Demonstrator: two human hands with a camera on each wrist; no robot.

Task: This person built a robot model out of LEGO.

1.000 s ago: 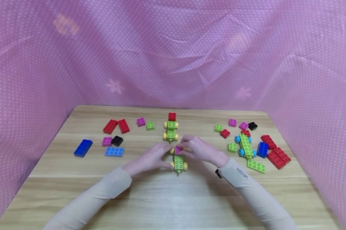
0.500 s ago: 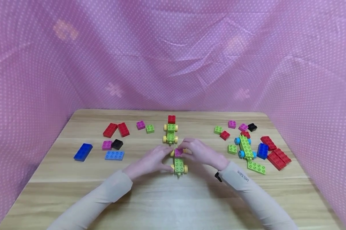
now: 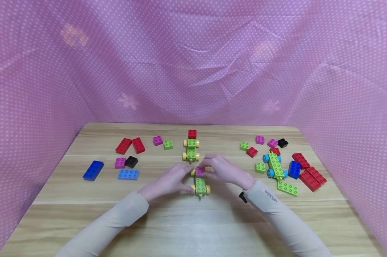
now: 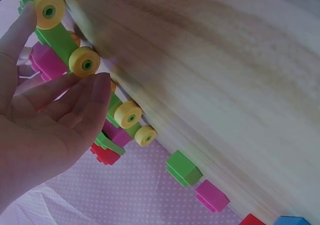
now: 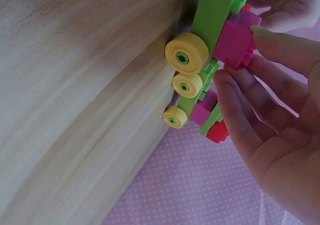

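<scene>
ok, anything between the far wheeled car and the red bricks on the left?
Head view: a pink brick and a green brick sit between the car and red bricks.

Both hands meet at the middle of the wooden counter (image 3: pixel 193 228), over a green wheeled car (image 3: pixel 200 186) with yellow wheels. The left hand (image 3: pixel 167 180) rests against the car's left side, fingers extended toward it. The right hand (image 3: pixel 224 169) has its grip on a small magenta brick (image 3: pixel 199 171) sitting on the car's far end. Just beyond stands a second green wheeled car (image 3: pixel 191 149) with a red brick (image 3: pixel 192 134) at its far end. To the left lie red, magenta, green, black and blue loose bricks, among them a dark blue brick (image 3: pixel 93 170). To the right is a green car with blue wheels (image 3: pixel 275 165) among more bricks. Pink dotted cloth (image 3: pixel 193 60) surrounds the counter.
</scene>
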